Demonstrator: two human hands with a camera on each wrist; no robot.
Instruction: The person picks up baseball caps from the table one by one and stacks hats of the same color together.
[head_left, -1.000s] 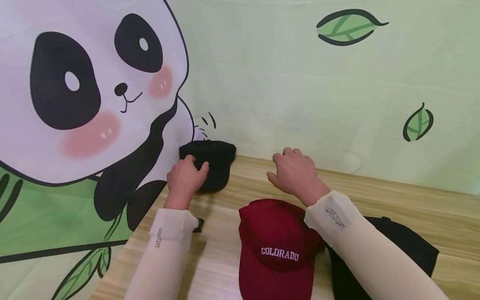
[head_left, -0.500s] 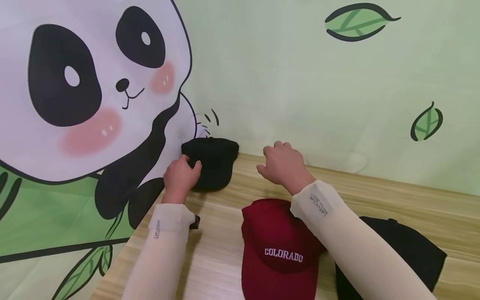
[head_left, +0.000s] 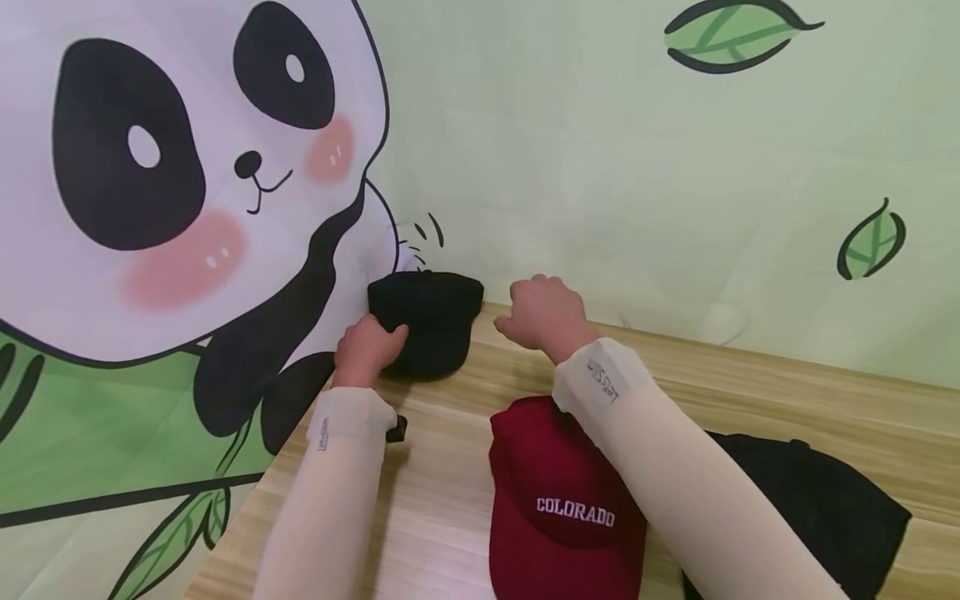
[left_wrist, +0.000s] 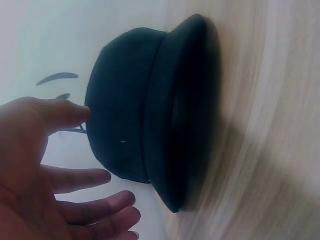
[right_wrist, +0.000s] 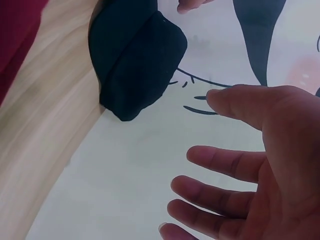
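A black cap [head_left: 427, 321] sits on the far left of the wooden table, against the backdrop, its brim toward me. My left hand [head_left: 365, 348] is at the cap's left side with the thumb and fingers spread. In the left wrist view the thumb overlaps the crown of the black cap [left_wrist: 122, 100], and the other fingers extend beside it. To the right of the cap hovers my right hand [head_left: 543, 312], holding nothing. The right wrist view shows this right hand [right_wrist: 235, 160] with its fingers apart and the cap [right_wrist: 145, 60] beyond the fingertips.
Nearer me on the wooden table [head_left: 435, 492] lies a red cap [head_left: 562, 500] lettered COLORADO, partly under my right forearm. A second black cap [head_left: 832, 508] lies to its right. A panda-printed cloth backdrop [head_left: 600, 150] rises behind the table and along its left side.
My right hand has moved left toward the far black cap. My left hand stays at that cap's left side, its fingers shifting slightly. The head view has shifted a little.
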